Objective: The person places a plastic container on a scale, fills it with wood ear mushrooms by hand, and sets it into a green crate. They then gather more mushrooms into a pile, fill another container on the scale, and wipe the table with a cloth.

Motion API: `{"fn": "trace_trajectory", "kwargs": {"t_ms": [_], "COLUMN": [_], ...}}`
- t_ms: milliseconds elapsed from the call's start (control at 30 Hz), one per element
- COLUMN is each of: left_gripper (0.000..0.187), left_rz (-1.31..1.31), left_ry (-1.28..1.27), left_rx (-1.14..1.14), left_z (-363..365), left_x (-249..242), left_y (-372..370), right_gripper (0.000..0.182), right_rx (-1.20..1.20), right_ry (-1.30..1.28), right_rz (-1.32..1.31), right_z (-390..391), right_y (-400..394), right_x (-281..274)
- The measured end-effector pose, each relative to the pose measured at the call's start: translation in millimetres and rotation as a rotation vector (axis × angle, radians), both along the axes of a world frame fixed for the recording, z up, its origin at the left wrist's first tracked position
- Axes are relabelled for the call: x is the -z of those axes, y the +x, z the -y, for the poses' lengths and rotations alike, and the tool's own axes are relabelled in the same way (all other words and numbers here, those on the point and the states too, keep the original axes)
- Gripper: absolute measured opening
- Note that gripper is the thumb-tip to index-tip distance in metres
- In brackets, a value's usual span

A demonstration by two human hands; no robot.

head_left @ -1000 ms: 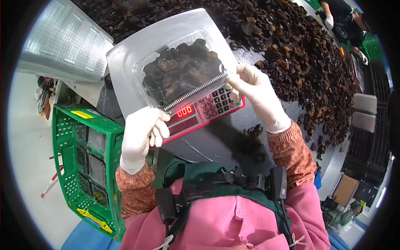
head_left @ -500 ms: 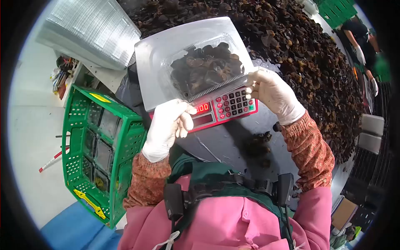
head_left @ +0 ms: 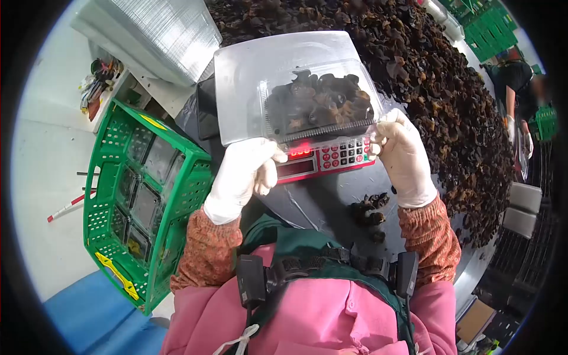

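Observation:
A clear plastic box (head_left: 322, 128) filled with dark brown, frilly wood ear mushrooms (head_left: 319, 102) rests on the pale platform (head_left: 239, 89) of a red digital scale (head_left: 322, 167). At the box's near-left corner is my left hand (head_left: 242, 174), white-gloved, its fingers curled in and pinching the plastic edge. My right hand (head_left: 404, 155), gloved too, grips the near-right corner between thumb and fingers. Clear plastic lies over the mushrooms and makes them look hazy. Red digits glow on the scale's display, just below the box's ribbed near edge.
Loose mushrooms (head_left: 414, 71) heap across the back and right. A few pieces (head_left: 370, 211) lie near me. Stacked clear boxes (head_left: 177, 38) stand at back left. A green crate (head_left: 177, 228) at left holds several packed boxes. Another person (head_left: 513, 89) works at far right.
The view has shifted, so the scale and box sit farther right in it. Both hands stay at the box's near corners, and the plastic over the mushrooms looks hazier.

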State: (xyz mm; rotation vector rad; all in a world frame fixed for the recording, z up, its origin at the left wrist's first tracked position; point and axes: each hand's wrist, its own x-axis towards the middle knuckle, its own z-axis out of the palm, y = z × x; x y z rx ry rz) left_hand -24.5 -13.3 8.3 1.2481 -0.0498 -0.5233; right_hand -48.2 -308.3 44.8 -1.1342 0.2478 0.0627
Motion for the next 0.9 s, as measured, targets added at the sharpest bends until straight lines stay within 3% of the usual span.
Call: {"fn": "trace_trajectory", "kwargs": {"t_ms": [100, 367, 567, 767, 800, 833, 867, 900], "left_gripper": [0.032, 0.036, 0.027, 0.023, 0.025, 0.042, 0.065, 0.075], "left_rz": [-0.099, 0.097, 0.212, 0.254, 0.267, 0.317, 0.198, 0.235], "left_ry": [-0.003, 0.006, 0.209, 0.368, 0.327, 0.259, 0.299, 0.125], "left_rx": [0.005, 0.003, 0.036, 0.095, 0.079, 0.042, 0.060, 0.099], "left_z": [-11, -20, -7, -13, -19, -19, -22, -23], "left_x": [-7, -46, -76, -74, -63, -62, -60, -56], "left_y": [-2, -22, -43, -43, -39, -37, -37, -38], "right_gripper": [0.002, 0.008, 0.014, 0.024, 0.028, 0.016, 0.016, 0.015], "right_rx": [-0.008, 0.002, -0.046, 0.025, 0.050, 0.038, 0.068, 0.026], "right_ry": [0.065, 0.295, 0.339, 0.319, 0.238, 0.189, 0.140, 0.131], "right_rz": [0.013, 0.049, 0.061, 0.160, 0.160, 0.173, 0.170, 0.211], "right_z": [-10, -12, -10, -19, -17, -20, -22, -28], "right_y": [-7, -15, -22, -37, -41, -41, -45, -45], "right_x": [-13, 0, 8, -5, -5, -14, -16, -15]}}
